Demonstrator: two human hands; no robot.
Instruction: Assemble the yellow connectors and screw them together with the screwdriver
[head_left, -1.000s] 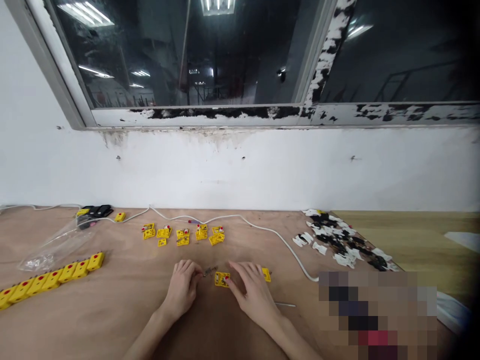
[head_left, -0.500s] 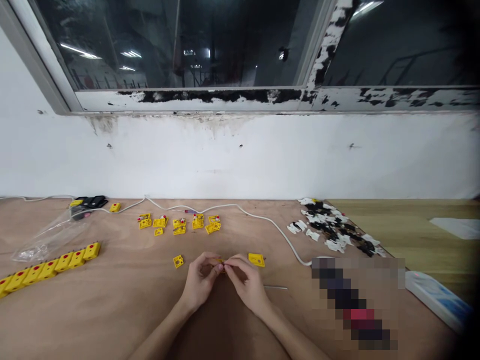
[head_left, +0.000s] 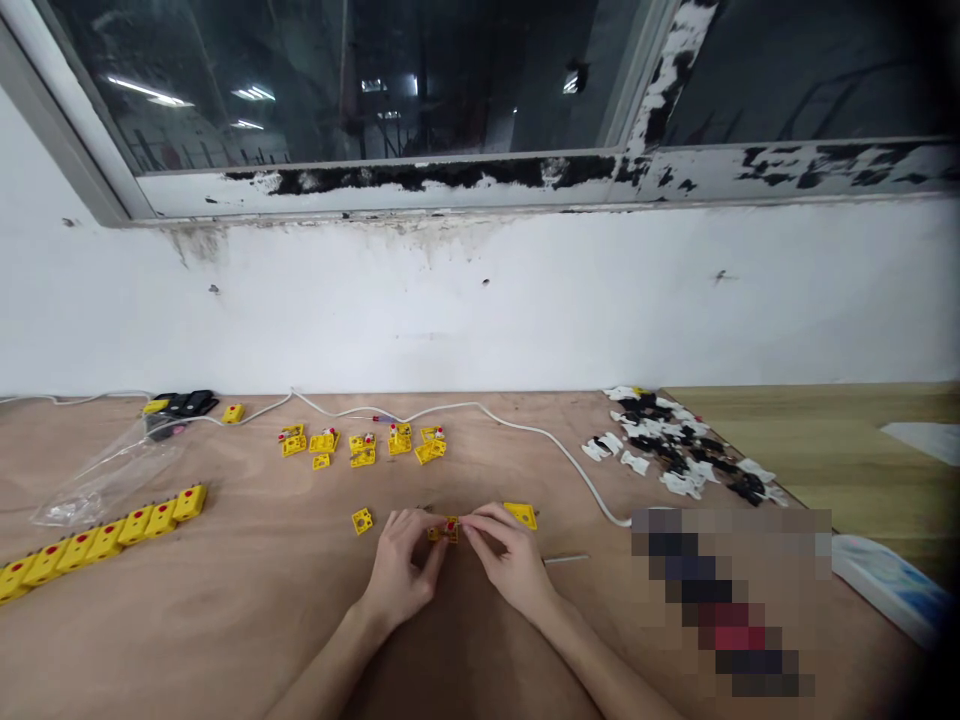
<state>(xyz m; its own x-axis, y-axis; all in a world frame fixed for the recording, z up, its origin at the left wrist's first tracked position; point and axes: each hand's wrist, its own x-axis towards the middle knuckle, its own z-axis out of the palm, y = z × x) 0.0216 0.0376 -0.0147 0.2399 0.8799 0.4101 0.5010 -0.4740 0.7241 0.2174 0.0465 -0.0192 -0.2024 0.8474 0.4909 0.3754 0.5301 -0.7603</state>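
In the middle of the table, my left hand [head_left: 405, 562] grips the left side of a small yellow plastic housing [head_left: 434, 534] between thumb and fingers. A red button [head_left: 451, 524] shows in it. My right hand [head_left: 517, 565] is at the housing's right edge, its thumb and finger pinched; what they hold is too small to make out. A loose yellow cover [head_left: 362, 520] lies left of my left hand. Just beyond my right hand is a yellow shell [head_left: 521, 515], partly hidden by the fingers. A thin metal rod [head_left: 566, 559] lies right of that hand.
Several opened yellow housings [head_left: 363, 452] lie in a row behind my hands. Finished-looking yellow blocks [head_left: 107, 540] line up at left, near a clear plastic bag [head_left: 105, 480]. A white cable [head_left: 555, 445] crosses the back. Black and white pieces [head_left: 675, 440] are heaped at right, above a blurred patch.
My hands have parted slightly, and the yellow housing with its red button now shows between them. The view has shifted a little.
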